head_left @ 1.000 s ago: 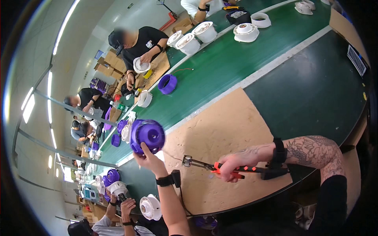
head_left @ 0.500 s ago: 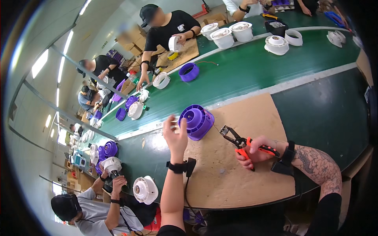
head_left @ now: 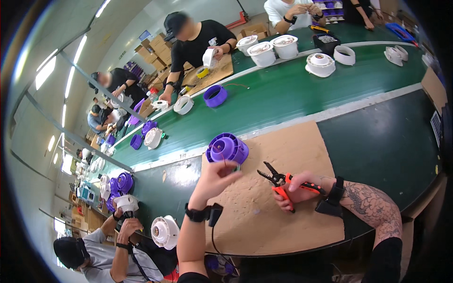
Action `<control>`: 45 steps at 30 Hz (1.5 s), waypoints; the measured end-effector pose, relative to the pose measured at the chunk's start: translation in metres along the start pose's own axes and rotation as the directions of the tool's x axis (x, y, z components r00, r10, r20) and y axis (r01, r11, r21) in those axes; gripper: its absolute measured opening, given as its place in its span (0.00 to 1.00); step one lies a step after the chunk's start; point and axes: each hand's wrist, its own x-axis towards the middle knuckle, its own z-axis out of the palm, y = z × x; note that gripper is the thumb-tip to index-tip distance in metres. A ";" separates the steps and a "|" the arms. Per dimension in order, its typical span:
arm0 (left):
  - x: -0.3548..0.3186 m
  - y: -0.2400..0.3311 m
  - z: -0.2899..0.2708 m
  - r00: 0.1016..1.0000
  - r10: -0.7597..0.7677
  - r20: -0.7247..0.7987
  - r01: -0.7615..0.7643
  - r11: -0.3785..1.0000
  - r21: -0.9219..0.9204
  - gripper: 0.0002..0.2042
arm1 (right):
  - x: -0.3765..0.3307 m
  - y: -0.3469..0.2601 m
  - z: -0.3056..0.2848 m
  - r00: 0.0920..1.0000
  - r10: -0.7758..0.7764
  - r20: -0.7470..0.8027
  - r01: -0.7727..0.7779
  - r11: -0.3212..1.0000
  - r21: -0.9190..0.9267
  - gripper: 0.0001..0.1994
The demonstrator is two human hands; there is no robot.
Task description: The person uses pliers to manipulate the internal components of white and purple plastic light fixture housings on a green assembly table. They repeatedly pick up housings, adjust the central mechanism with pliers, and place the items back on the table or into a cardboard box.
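Note:
My left hand (head_left: 214, 181) is in front of the purple round housing (head_left: 227, 149) on the cardboard sheet. Its thumb and fingers curve around a small green part (head_left: 237, 168), which shows between the fingertips. A thin reddish wire (head_left: 223, 154) runs near those fingers from the housing; where it ends is hidden. In my right hand (head_left: 298, 189) are wire strippers (head_left: 277, 179) with orange and black handles. Their dark jaws stand apart and point at the housing, with nothing between them.
The cardboard sheet (head_left: 278, 231) lies on the dark green table. Beyond runs a green conveyor (head_left: 283, 106) carrying a purple ring (head_left: 215, 96) and white housings (head_left: 321, 65). Co-workers stand across the belt; one in grey (head_left: 106, 257) works at my left, near a white housing (head_left: 165, 232).
My left hand has come down from its raised, open pose, and its fingers have curled around the small green part. The strippers have turned and their jaws now stand wider apart. The view has shifted slightly.

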 end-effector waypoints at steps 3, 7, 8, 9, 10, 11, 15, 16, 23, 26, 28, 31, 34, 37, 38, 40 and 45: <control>-0.001 -0.016 0.002 1.000 -0.022 0.004 0.020 0.965 0.263 0.11 | 0.003 0.003 -0.012 0.997 0.003 0.071 -0.004 1.000 0.008 0.17; 0.030 -0.034 0.005 0.985 -0.020 -0.172 0.068 0.958 0.278 0.11 | 0.002 0.003 -0.009 0.998 -0.032 0.058 0.027 0.996 0.083 0.15; 0.044 -0.035 0.005 0.983 -0.039 -0.180 0.093 0.949 0.301 0.12 | 0.001 0.005 -0.010 0.999 -0.035 0.027 0.032 0.995 0.093 0.16; 0.060 -0.034 0.006 0.981 -0.057 -0.187 0.116 0.940 0.321 0.13 | -0.002 0.007 -0.011 0.999 -0.039 -0.007 0.040 0.994 0.103 0.17; 0.075 -0.035 0.004 0.976 -0.077 -0.202 0.144 0.928 0.345 0.14 | -0.001 0.009 -0.013 0.997 -0.072 0.015 0.069 0.989 0.134 0.16; 0.089 -0.040 -0.002 0.970 -0.098 -0.224 0.178 0.910 0.373 0.15 | 0.000 0.008 -0.015 0.997 -0.062 0.041 0.057 0.991 0.123 0.15; 0.146 -0.098 -0.036 0.938 0.208 -0.278 0.022 0.763 0.646 0.20 | 0.013 0.007 -0.014 0.995 -0.044 0.086 0.037 0.996 0.080 0.12; 0.164 -0.089 -0.028 0.951 0.093 -0.294 0.101 0.807 0.582 0.22 | 0.006 0.008 -0.014 0.997 -0.056 0.056 0.052 0.996 0.075 0.12; 0.231 -0.097 -0.050 0.850 0.262 -0.457 0.165 0.691 0.704 0.38 | 0.014 0.009 -0.006 0.996 -0.051 0.080 0.041 0.992 0.115 0.12; 0.233 -0.006 0.015 0.851 0.294 -0.436 0.223 0.549 0.805 0.34 | 0.008 0.012 -0.016 0.998 -0.032 0.063 0.023 0.989 0.147 0.12; 0.244 0.010 0.022 0.841 0.464 -0.278 -0.013 0.531 0.847 0.29 | 0.011 0.009 -0.007 1.000 -0.029 0.012 0.027 0.991 0.130 0.13; 0.272 0.029 0.046 0.911 0.412 0.023 -0.285 0.585 0.759 0.26 | 0.011 0.003 0.003 0.999 -0.007 0.032 0.003 0.995 0.100 0.13; 0.316 0.053 0.096 0.898 0.397 0.191 -0.422 0.651 0.631 0.26 | 0.009 0.007 -0.004 0.996 -0.038 0.074 0.032 0.996 0.079 0.14; 0.352 0.067 0.125 0.894 0.379 0.239 -0.443 0.664 0.602 0.30 | 0.012 0.006 -0.007 0.992 -0.028 0.121 0.020 0.997 0.071 0.16; 0.364 0.069 0.132 0.893 0.383 0.238 -0.444 0.657 0.610 0.32 | 0.012 0.006 -0.006 0.992 -0.069 0.109 0.065 0.997 0.039 0.17; 0.385 0.074 0.144 0.887 0.400 0.232 -0.448 0.623 0.641 0.39 | 0.010 0.003 -0.005 0.991 -0.115 0.069 0.114 0.993 0.023 0.17; 0.414 0.063 0.141 0.913 0.354 0.202 -0.388 0.608 0.692 0.42 | 0.016 0.001 -0.004 0.979 -0.188 0.083 0.180 0.979 0.090 0.16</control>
